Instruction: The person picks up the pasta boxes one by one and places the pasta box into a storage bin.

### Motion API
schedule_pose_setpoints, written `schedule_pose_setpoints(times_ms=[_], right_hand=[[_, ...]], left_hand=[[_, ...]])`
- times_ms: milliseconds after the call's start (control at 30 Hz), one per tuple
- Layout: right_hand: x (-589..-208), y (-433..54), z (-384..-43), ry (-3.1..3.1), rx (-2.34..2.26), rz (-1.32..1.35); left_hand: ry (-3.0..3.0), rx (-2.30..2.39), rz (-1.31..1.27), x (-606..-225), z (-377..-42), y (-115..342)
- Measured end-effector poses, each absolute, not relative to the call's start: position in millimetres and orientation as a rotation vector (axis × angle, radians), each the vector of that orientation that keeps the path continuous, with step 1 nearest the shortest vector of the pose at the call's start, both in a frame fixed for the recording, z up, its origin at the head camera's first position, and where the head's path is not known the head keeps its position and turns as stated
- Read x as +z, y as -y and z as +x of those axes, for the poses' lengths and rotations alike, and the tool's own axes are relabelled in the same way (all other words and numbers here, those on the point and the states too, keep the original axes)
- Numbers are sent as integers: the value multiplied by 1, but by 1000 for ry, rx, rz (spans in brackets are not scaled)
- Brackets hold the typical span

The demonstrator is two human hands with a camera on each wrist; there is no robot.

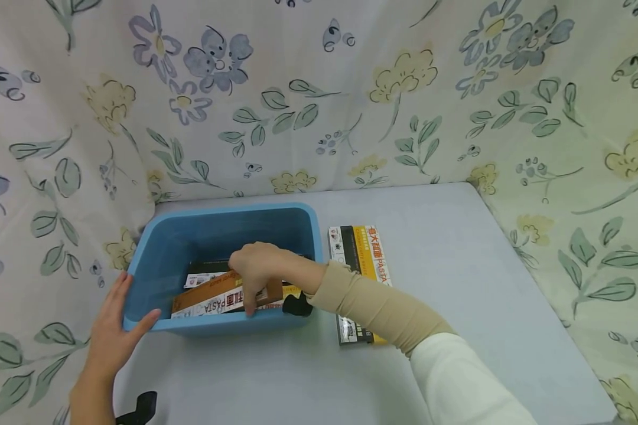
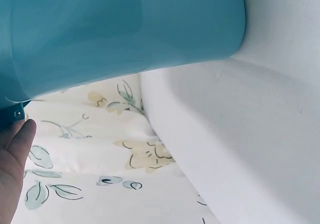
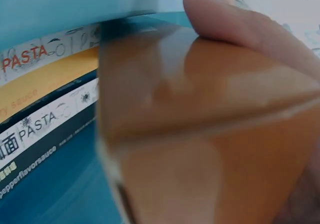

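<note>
A blue plastic bin (image 1: 234, 324) stands on the table with several pasta boxes inside. My right hand (image 1: 257, 267) reaches into it and grips an orange-brown pasta box (image 1: 199, 300), which lies tilted near the front wall. In the right wrist view the thumb presses on one face of this box (image 3: 210, 119). Beside it in the bin are a black-and-white pasta box (image 3: 30, 134) and a yellow one (image 3: 55, 74). At the bin's front left corner my left hand (image 1: 111, 333) rests on the rim, fingers and thumb extended. The left wrist view shows its fingers by the bin's edge.
To the right of the bin, a yellow, black and white pasta box (image 1: 369, 251) lies on the white table (image 1: 457, 283), partly hidden under the right forearm. Floral curtains (image 1: 298, 118) hang behind and at both sides of the table.
</note>
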State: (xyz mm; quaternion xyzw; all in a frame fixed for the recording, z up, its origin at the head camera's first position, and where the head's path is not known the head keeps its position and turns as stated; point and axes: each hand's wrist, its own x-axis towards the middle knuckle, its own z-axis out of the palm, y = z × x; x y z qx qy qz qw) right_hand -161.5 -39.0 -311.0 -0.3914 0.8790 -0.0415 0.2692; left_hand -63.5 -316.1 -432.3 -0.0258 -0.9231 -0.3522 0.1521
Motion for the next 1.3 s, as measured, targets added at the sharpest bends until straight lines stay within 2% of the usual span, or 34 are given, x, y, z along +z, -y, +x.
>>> schedule_pose_setpoints(times_ms=[300,500,667,833,1067,1300], right_hand=[[-326,26,-164,-2281,-69,-964],[-331,7,-170,-2300,-218,-996],[-326,-26,-166,-2365,-612,-1006],[-330,-62,-154,-2406,-1163,-901],[-364,-94,-130,-2482,-1743,-600],[-403,-117,-116,-2709,-1874,-446]], left_hand=[[2650,-1004,-52,-432,-63,314],[2634,-1008,-57,-433,-64,312],[2630,-1009,-54,-433,-64,313],[2632,-1008,-57,-431,-64,313],[2633,-1012,-61,-428,-65,311],[2629,-1013,-62,-430,-64,310]])
